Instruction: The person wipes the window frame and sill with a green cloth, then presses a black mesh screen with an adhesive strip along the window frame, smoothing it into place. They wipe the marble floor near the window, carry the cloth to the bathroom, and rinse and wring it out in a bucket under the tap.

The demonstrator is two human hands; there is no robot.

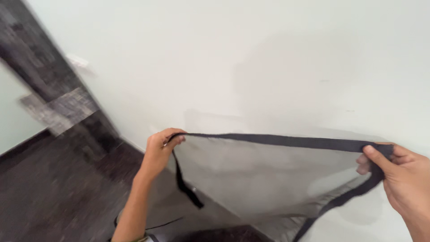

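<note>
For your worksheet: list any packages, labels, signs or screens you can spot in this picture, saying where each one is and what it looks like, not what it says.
No packages, labels, signs or screens show here.
Only a sheer grey mesh sheet with a dark border band, stretched between the left hand and the right hand in front of a plain pale wall.
A small blurred white wall fitting sits upper left; its kind cannot be told.

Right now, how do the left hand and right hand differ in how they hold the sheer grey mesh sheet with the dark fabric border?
The left hand sits farther from the camera, fingers curled over one top corner of the sheer grey mesh sheet; the right hand is closer and looks larger, thumb pinching the other top corner. A loose border strip hangs below the left hand; below the right hand the border runs diagonally down. Both grip the dark fabric border, holding it taut between them.
</note>
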